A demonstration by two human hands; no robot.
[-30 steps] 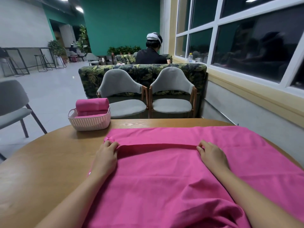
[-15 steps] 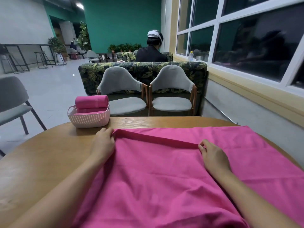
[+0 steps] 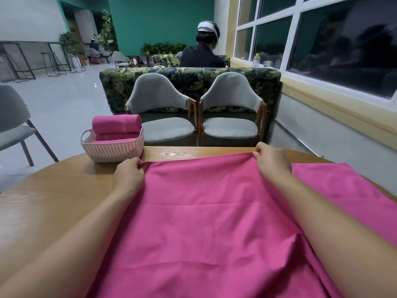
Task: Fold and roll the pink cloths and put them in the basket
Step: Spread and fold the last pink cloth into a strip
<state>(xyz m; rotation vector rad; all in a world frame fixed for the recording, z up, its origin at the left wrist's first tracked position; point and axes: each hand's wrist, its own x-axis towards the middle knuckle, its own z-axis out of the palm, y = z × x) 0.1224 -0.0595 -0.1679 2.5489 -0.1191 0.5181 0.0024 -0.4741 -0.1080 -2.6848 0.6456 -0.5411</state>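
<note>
A large pink cloth (image 3: 199, 222) covers the near half of the round wooden table (image 3: 47, 201). My left hand (image 3: 128, 175) pinches its far left corner. My right hand (image 3: 271, 161) pinches the far edge further right and holds it slightly raised. Between my hands the far edge is stretched taut. More pink cloth (image 3: 348, 190) lies flat to the right of my right arm. At the table's far left stands a pale pink woven basket (image 3: 111, 148) holding rolled pink cloths (image 3: 117, 124).
Two grey chairs (image 3: 163, 117) stand just beyond the table's far edge, before a leaf-patterned sofa back (image 3: 191, 79). A person in black (image 3: 203, 53) sits behind it, facing away. Another grey chair (image 3: 12, 123) is at the left. Windows line the right wall.
Both hands have carried the cloth's edge away from me towards the far side of the table, the right hand furthest. The fold now covers the cloth layer that showed beyond it.
</note>
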